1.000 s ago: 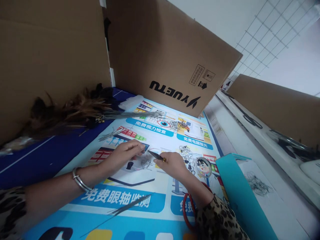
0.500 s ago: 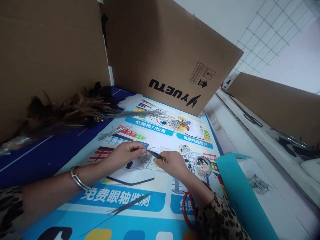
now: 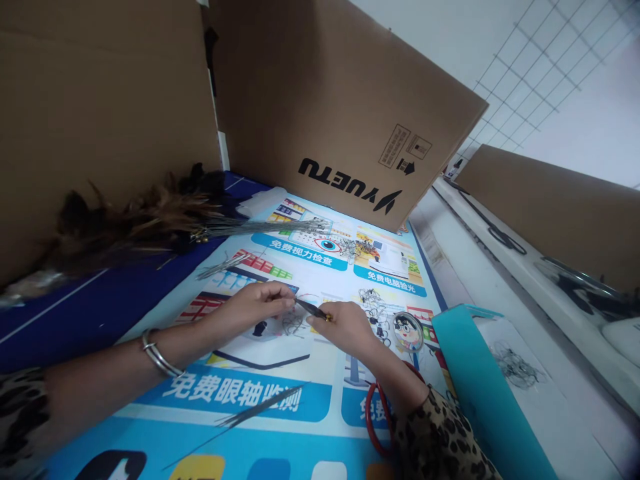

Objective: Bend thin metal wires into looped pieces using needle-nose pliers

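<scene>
My right hand (image 3: 345, 325) is closed around slim dark pointed-nose pliers (image 3: 312, 308), whose jaws point left and whose handles are hidden in the palm. At the jaw tips my left hand (image 3: 267, 301) pinches something too small to make out, probably the end of a thin wire. Just behind and below the fingertips lies a loose tangle of fine wire (image 3: 295, 325) on the printed sheet (image 3: 295, 440). A silver bangle (image 3: 159, 353) circles my left wrist.
Straight wires (image 3: 260, 408) lie in front, with a longer wire bundle (image 3: 270, 227) behind. Dark brown feathers (image 3: 135, 213) are piled at the left. Small black wire pieces (image 3: 375, 310), red-handled scissors (image 3: 371, 417) and a teal box (image 3: 483, 393) stand right; a cardboard box (image 3: 320, 100) rises behind.
My left fingertips have shifted very slightly to the right along with the jaw tips. Both hands keep the same grip, and everything else looks unchanged.
</scene>
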The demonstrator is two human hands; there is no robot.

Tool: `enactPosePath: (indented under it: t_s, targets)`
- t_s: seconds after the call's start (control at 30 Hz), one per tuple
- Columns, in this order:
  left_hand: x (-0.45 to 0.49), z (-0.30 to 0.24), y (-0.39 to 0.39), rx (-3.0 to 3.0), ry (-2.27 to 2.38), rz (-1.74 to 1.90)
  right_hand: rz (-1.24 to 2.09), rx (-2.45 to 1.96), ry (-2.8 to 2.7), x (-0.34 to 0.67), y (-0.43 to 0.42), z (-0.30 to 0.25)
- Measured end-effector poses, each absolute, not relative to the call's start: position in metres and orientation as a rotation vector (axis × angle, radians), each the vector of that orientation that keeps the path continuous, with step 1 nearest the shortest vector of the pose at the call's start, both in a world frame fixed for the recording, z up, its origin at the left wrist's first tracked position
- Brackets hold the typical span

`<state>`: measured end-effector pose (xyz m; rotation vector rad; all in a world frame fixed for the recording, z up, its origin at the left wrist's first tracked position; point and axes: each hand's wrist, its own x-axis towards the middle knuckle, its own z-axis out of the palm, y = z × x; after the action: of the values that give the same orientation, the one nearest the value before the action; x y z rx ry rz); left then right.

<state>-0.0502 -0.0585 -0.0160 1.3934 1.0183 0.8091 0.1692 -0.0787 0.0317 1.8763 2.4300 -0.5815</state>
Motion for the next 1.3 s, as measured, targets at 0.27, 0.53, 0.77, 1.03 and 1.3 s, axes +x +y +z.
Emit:
enactPosePath:
  t_s: [0.27,0.53,0.77,1.03,1.3]
  targets:
    - [-0.0485,-0.0138,-0.0585,1.385,1.043,0.844,-0.548,1.856,2.439,0.1686,-0.0785,0.0316]
    - [-0.0507,-0.0121,-0.0582,1.393,0.971,0.793,-0.568,1.867,2.466,0.1696,-0.0787,0.0288]
    - [-0.0501,-0.0107,-0.058,1.327,0.92,0.783,-0.682,1.881,2.467,0.1681,-0.0806,0.0318]
    - [-0.0523,-0.0144,-0.0563,1.268,0.958,0.75,-0.683,1.888,2.491,0.167,-0.0807,0.0294]
    - [-0.0573,-0.0168,-0.0504,1.263,0.847,0.696,-0.731,1.941,2.481,0.1648,-0.082,0.0287]
